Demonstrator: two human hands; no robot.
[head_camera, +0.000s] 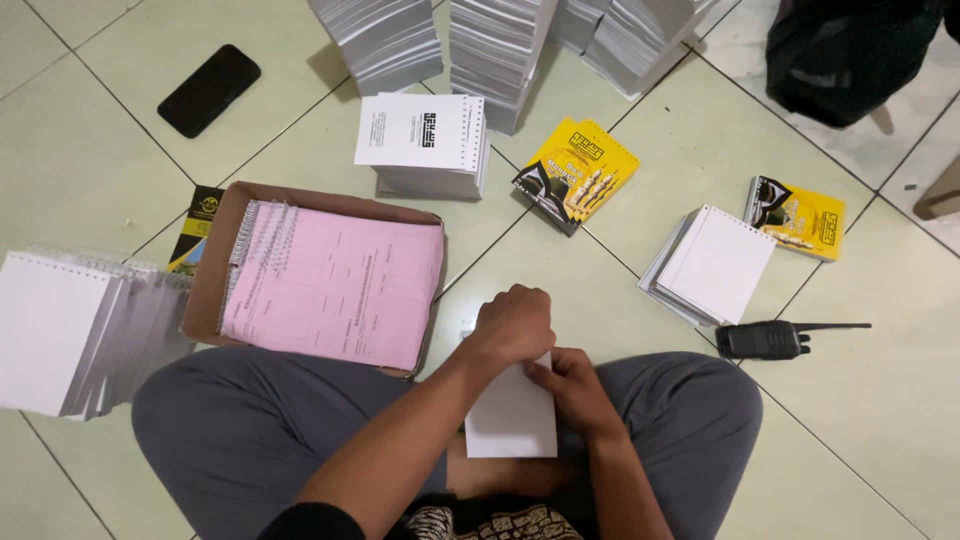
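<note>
on the tiled floor (880, 420), both the left hand (513, 325) and right hand (572, 390) gripped a white booklet (510, 420); beside it, the cardboard box (205, 290) held bound ones, while unbound stacks (490, 50) waited beyond.

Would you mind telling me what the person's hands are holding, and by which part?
Both hands hold a white booklet over the lap: the left hand is closed over its top edge, the right hand grips its upper right edge.
</note>
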